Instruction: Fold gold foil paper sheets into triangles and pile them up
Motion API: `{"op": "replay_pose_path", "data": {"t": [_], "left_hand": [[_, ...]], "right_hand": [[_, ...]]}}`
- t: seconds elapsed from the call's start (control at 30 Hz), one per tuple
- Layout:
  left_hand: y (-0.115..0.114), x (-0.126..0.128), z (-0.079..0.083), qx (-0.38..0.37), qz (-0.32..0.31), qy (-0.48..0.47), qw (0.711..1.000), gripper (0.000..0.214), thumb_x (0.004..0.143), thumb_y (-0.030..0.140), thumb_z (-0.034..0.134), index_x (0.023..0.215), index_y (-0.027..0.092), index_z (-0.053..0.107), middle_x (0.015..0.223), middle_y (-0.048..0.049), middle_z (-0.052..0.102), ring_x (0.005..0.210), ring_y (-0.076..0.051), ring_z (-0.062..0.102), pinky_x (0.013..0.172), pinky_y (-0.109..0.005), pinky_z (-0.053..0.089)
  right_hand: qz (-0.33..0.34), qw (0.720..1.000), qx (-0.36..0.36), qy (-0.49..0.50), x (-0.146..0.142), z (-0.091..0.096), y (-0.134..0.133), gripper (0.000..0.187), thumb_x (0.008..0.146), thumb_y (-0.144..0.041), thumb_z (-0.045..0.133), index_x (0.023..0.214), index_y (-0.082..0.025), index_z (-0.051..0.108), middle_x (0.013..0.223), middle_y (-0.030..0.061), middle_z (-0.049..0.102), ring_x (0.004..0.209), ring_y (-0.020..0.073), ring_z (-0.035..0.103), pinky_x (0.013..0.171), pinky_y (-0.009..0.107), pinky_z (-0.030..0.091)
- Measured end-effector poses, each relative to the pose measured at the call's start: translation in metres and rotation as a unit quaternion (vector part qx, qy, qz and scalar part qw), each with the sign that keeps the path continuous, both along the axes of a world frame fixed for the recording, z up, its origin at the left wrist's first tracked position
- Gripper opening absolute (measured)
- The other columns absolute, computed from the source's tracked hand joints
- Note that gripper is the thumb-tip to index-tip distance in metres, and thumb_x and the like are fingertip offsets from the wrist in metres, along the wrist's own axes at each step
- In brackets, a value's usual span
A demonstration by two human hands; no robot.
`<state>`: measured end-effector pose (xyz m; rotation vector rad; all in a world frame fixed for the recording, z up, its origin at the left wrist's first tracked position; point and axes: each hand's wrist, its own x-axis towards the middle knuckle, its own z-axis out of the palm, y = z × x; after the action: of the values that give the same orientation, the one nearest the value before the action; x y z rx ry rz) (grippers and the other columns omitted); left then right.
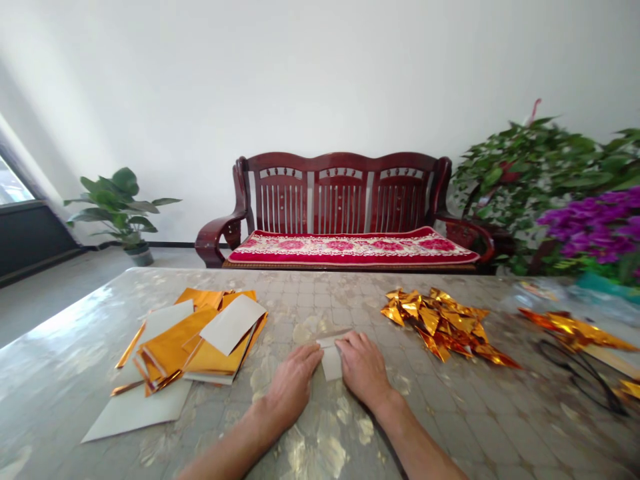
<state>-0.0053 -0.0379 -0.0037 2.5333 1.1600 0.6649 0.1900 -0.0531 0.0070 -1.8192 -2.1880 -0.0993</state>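
Observation:
A small pale sheet of paper (332, 366) lies on the table between my hands, its far edge partly folded. My left hand (296, 380) grips its left side, fingertips pressed together at the fold. On the other side, my right hand (367, 371) has its fingers curled over the paper's right edge. Some of the sheet is hidden under the fingers. To the left is a loose stack of gold foil paper (170, 343), with several pale backs facing up. A heap of folded gold foil pieces (440, 320) sits to the right.
The patterned tabletop (320, 440) stretches across the foreground. Dark-framed glasses (583, 373) lie at the right, near more gold foil (580, 330) and clear plastic (540, 293). Beyond the table stand a wooden bench (340, 200), a potted plant (120, 207) and purple flowers (595, 227).

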Motion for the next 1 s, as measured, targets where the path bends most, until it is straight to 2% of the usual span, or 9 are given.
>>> {"op": "replay_pose_path", "data": {"t": [0.1, 0.23, 0.33, 0.47, 0.6, 0.73, 0.87, 1.0], "left_hand": [[0.004, 0.007, 0.01, 0.0, -0.012, 0.059, 0.998, 0.047, 0.088, 0.005, 0.04, 0.132, 0.015, 0.054, 0.136, -0.0102, 0.058, 0.126, -0.02, 0.052, 0.111, -0.033, 0.04], [0.015, 0.008, 0.018, 0.01, -0.056, 0.132, 0.99, 0.035, 0.091, 0.008, 0.04, 0.117, 0.017, 0.063, 0.127, -0.0099, 0.063, 0.117, -0.022, 0.057, 0.106, -0.035, 0.042], [0.021, 0.001, 0.019, 0.019, -0.079, 0.142, 0.987, 0.036, 0.089, 0.007, 0.043, 0.116, 0.021, 0.063, 0.124, -0.0072, 0.064, 0.114, -0.022, 0.056, 0.103, -0.035, 0.043], [0.02, -0.004, 0.018, 0.023, -0.082, 0.13, 0.988, 0.035, 0.089, 0.009, 0.046, 0.118, 0.022, 0.061, 0.125, -0.0043, 0.064, 0.115, -0.021, 0.055, 0.103, -0.033, 0.041], [0.013, 0.0, 0.019, 0.023, -0.041, 0.123, 0.991, 0.038, 0.088, 0.011, 0.045, 0.12, 0.023, 0.059, 0.126, -0.0034, 0.063, 0.115, -0.022, 0.054, 0.102, -0.035, 0.041], [0.01, 0.003, 0.023, 0.014, -0.021, 0.131, 0.991, 0.042, 0.082, 0.008, 0.047, 0.119, 0.024, 0.058, 0.115, -0.0043, 0.067, 0.111, -0.023, 0.056, 0.097, -0.035, 0.042], [0.015, 0.003, 0.025, 0.008, -0.015, 0.125, 0.992, 0.042, 0.08, 0.008, 0.049, 0.116, 0.025, 0.06, 0.105, -0.0031, 0.068, 0.106, -0.023, 0.057, 0.094, -0.034, 0.043], [0.022, 0.008, 0.019, 0.005, 0.003, 0.117, 0.993, 0.027, 0.088, 0.017, 0.051, 0.109, 0.026, 0.065, 0.101, -0.0027, 0.069, 0.103, -0.022, 0.058, 0.09, -0.031, 0.043]], "right_hand": [[-0.002, 1.0, -0.004, 0.0, -0.001, 0.001, -0.001, 0.021, 0.093, -0.016, 0.046, 0.098, -0.024, 0.065, 0.102, 0.004, 0.061, 0.097, 0.0208, 0.05, 0.079, 0.03, 0.036], [-0.004, 1.0, -0.03, 0.001, -0.002, 0.007, -0.004, 0.024, 0.092, -0.016, 0.046, 0.105, -0.025, 0.065, 0.106, 0.0047, 0.061, 0.101, 0.0214, 0.051, 0.079, 0.031, 0.037], [0.008, 0.998, -0.066, 0.012, 0.001, 0.013, -0.009, 0.028, 0.09, -0.024, 0.053, 0.116, -0.026, 0.061, 0.117, 0.0054, 0.059, 0.109, 0.0234, 0.049, 0.085, 0.034, 0.038], [0.038, 0.992, -0.117, 0.006, 0.006, 0.018, -0.015, 0.048, 0.083, -0.037, 0.063, 0.129, -0.025, 0.055, 0.132, 0.0085, 0.052, 0.121, 0.0281, 0.044, 0.092, 0.039, 0.039], [0.044, 0.991, -0.124, -0.023, 0.003, 0.024, -0.015, 0.033, 0.085, -0.032, 0.06, 0.117, -0.023, 0.06, 0.123, 0.0092, 0.057, 0.117, 0.0277, 0.049, 0.087, 0.037, 0.043], [0.032, 0.989, -0.125, -0.066, -0.008, 0.03, -0.012, 0.023, 0.088, -0.027, 0.057, 0.108, -0.019, 0.065, 0.113, 0.0115, 0.063, 0.109, 0.0288, 0.056, 0.082, 0.036, 0.045], [0.024, 0.988, -0.116, -0.099, -0.013, 0.03, -0.006, 0.025, 0.093, -0.018, 0.045, 0.104, -0.017, 0.067, 0.107, 0.0132, 0.066, 0.102, 0.0276, 0.06, 0.083, 0.036, 0.044], [0.03, 0.99, -0.108, -0.088, -0.007, 0.029, -0.001, 0.029, 0.094, -0.019, 0.041, 0.098, -0.018, 0.069, 0.102, 0.0118, 0.068, 0.099, 0.0255, 0.062, 0.082, 0.034, 0.042]]}}
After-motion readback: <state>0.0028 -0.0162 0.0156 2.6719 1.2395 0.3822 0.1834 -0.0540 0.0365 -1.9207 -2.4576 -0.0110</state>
